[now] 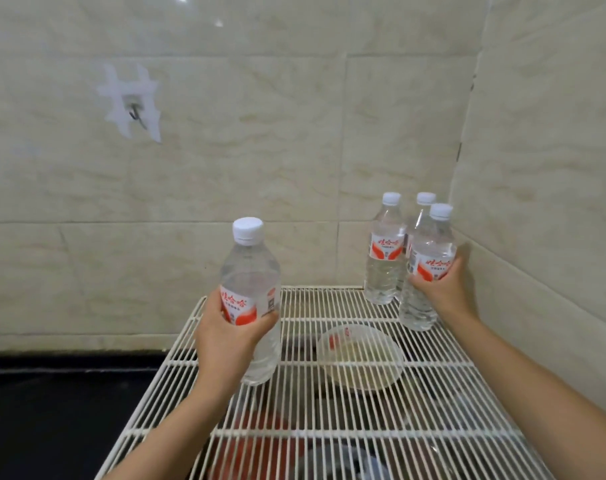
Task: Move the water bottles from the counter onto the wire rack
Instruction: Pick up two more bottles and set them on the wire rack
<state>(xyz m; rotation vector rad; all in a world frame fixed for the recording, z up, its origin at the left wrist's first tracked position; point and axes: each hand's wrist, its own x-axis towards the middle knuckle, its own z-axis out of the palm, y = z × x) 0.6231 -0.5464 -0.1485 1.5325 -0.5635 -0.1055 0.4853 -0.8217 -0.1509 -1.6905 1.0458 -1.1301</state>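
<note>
Wire rack (433,393): white, its top shelf filling the lower right; blurred red and dark items show through the wires beneath.

Left hand (225,337): fingers wrapped tight around the label band of a water bottle (251,292), held upright over the rack's left part; whether its base touches the wires cannot be told. White cap, clear body, red-and-white label with red Chinese characters and a small QR code.

Clear bowl (360,356): on or just beneath the rack wires, centre.

Right hand (440,285): fingers closed on a second bottle (428,268), upright, base on the rack near the right wall. Same label.

Two more bottles (384,251), (422,202): standing in the rack's far right corner, just behind.

Tiled wall (260,133): beige, with a hook (135,110) taped on.

Dark counter (52,410): left of the rack.
</note>
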